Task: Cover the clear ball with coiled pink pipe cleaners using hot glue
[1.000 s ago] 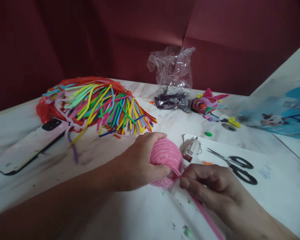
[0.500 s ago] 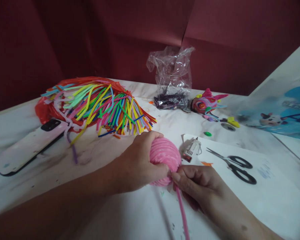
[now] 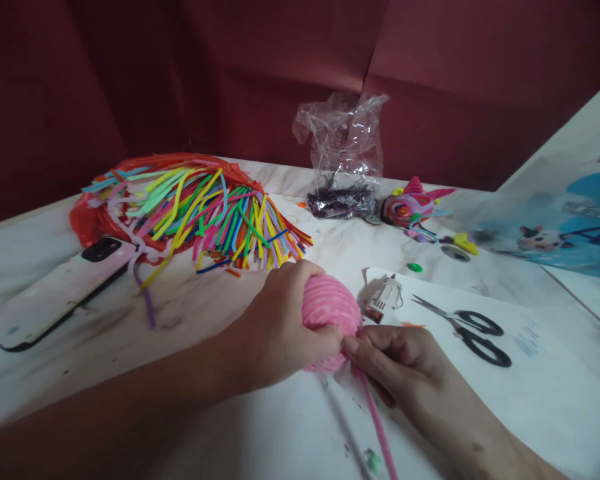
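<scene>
My left hand point(image 3: 280, 320) is wrapped round a pink ball point(image 3: 327, 310) wound from fuzzy pipe cleaner, holding it just above the white table point(image 3: 190, 313). My right hand point(image 3: 405, 367) pinches the loose pink pipe cleaner strand point(image 3: 377, 427) right where it meets the ball's lower right side. The strand trails down toward me, off the bottom edge of the picture.
A pile of coloured pipe cleaners point(image 3: 205, 213) on red plastic lies back left, with a phone point(image 3: 55, 290) beside it. Scissors point(image 3: 467, 327) and a small clip point(image 3: 383, 297) rest on white paper to the right. Behind stand a clear plastic bag point(image 3: 343, 160) and a colourful pipe-cleaner figure point(image 3: 413, 207).
My right hand has slid left and closer in against the ball. The trailing strand has swung from pointing right to hanging nearly straight down toward me. The left hand kept its hold.
</scene>
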`<state>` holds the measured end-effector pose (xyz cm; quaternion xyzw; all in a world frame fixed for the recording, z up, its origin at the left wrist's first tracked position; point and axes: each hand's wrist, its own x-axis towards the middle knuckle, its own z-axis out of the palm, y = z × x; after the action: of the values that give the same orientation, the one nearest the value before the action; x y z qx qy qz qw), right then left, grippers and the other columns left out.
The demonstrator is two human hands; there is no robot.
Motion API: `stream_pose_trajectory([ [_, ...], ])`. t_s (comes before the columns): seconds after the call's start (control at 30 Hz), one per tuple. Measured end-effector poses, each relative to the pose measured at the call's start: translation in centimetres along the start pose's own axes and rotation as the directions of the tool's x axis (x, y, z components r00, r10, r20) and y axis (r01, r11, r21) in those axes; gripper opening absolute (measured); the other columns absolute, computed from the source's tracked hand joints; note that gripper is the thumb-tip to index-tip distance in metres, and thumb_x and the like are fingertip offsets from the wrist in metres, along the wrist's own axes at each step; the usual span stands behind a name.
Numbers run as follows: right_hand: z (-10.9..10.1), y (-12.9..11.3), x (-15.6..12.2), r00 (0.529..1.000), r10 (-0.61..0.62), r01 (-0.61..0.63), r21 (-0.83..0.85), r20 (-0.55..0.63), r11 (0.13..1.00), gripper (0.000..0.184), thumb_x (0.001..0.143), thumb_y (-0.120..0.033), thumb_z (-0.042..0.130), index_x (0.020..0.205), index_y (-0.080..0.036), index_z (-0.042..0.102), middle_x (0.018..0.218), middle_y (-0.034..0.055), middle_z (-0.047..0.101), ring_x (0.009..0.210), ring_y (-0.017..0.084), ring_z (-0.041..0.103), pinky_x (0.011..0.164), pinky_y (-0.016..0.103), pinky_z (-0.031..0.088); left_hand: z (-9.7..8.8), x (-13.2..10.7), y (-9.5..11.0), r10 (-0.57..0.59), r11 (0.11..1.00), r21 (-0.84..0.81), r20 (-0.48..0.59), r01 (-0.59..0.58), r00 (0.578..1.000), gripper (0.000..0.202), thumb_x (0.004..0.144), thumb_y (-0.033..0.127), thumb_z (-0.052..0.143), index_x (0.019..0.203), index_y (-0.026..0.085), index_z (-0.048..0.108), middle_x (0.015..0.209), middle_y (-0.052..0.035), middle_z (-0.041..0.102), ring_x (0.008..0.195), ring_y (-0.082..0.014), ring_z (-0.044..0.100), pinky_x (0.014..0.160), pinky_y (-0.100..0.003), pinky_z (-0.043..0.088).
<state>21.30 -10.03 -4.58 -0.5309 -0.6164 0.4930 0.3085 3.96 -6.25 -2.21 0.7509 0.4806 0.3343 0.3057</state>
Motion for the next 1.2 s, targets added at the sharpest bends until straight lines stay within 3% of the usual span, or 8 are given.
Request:
stream_pose_trajectory([
  [0.17,0.1,-0.2,0.0,0.996,-0.053,0.049,-0.054,-0.072,0.997,0.052,0.085,-0.052,0.054,0.052,-0.016,0.037,0.044,-0.0042,0.031,0.042,0.005,0.022,0.038,0.019,0.013,0.1,0.1,0.2,0.020,0.998,0.052,-0.051,-0.017,0.998,0.046,0.064,0.025,0.063,0.108,0.013,0.056,0.101,-0.0087,0.061,0.096,-0.0240,0.057,0.087,-0.040,0.046],
  [0.4,-0.4,-0.2,0.0,0.999,-0.013,0.011,-0.048,-0.050,0.999,0.051,0.083,-0.057,0.053,0.055,-0.016,0.038,0.046,-0.0046,0.032,0.040,0.004,0.022,0.034,0.017,0.013,-0.4,0.0,-0.1,0.088,0.991,0.092,0.047,-0.092,0.995,0.060,0.074,0.029,0.057,0.130,0.009,0.050,0.127,-0.0156,0.055,0.120,-0.0266,0.049,0.105,-0.042,0.036],
  [0.63,-0.4,-0.3,0.0,1.000,0.018,-0.018,0.015,-0.001,1.000,0.051,0.083,-0.057,0.056,0.057,-0.016,0.041,0.046,-0.0054,0.029,0.040,0.003,0.018,0.035,0.018,0.011,-0.6,0.2,0.4,0.075,0.997,0.014,0.055,-0.076,0.996,0.041,0.074,0.027,0.059,0.113,0.015,0.061,0.115,-0.0105,0.061,0.109,-0.0241,0.055,0.099,-0.038,0.041],
  [0.9,-0.4,-0.5,0.2,1.000,-0.018,0.017,0.063,0.003,0.998,0.050,0.081,-0.051,0.061,0.053,-0.015,0.039,0.044,-0.0055,0.029,0.040,0.003,0.019,0.036,0.018,0.011,-0.4,0.3,0.4,0.073,0.996,0.039,0.029,-0.074,0.997,0.039,0.063,0.023,0.065,0.101,0.018,0.063,0.098,-0.0063,0.063,0.094,-0.0234,0.058,0.086,-0.037,0.047],
  [1.0,-0.5,-0.6,0.2,1.000,-0.010,0.010,0.066,0.001,0.998,0.052,0.081,-0.055,0.059,0.054,-0.015,0.040,0.042,-0.0057,0.030,0.038,0.003,0.019,0.035,0.018,0.010,-0.4,0.3,0.4,0.070,0.996,0.046,-0.006,-0.070,0.997,0.039,0.063,0.023,0.065,0.101,0.017,0.062,0.099,-0.0066,0.063,0.095,-0.0234,0.058,0.087,-0.038,0.046],
  [1.2,-0.6,-0.4,0.3,1.000,0.016,-0.017,0.047,0.019,0.999,0.053,0.080,-0.063,0.056,0.058,-0.016,0.044,0.043,-0.0051,0.033,0.037,0.003,0.021,0.034,0.018,0.012,-1.2,0.7,0.9,-0.057,0.998,-0.015,0.003,0.057,0.998,0.035,0.066,0.022,0.063,0.101,0.018,0.059,0.102,-0.0050,0.066,0.096,-0.0235,0.061,0.085,-0.036,0.048],
])
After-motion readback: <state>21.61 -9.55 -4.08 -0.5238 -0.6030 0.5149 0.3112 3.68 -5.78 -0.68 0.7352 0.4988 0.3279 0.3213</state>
